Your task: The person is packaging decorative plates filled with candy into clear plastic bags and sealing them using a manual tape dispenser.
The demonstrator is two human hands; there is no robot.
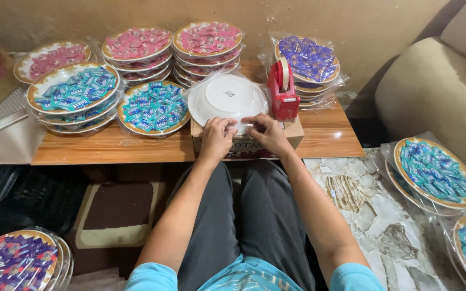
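Observation:
A white plate [227, 97], bottom up and wrapped in clear plastic, rests on a small cardboard box [292, 134] at the low wooden table's front edge. My left hand [217, 137] and my right hand [267, 133] meet at the plate's near rim, fingers pinching the plastic wrap there. A red tape dispenser [282, 90] stands on the box just right of the plate, close to my right hand.
Stacks of wrapped plates of candy fill the wooden table [109, 148]: pink [207, 39], teal [153, 108], purple [307, 58]. More wrapped plates lie on the floor at right [434, 171] and bottom left [14, 261]. A beige sofa [438, 91] stands at right.

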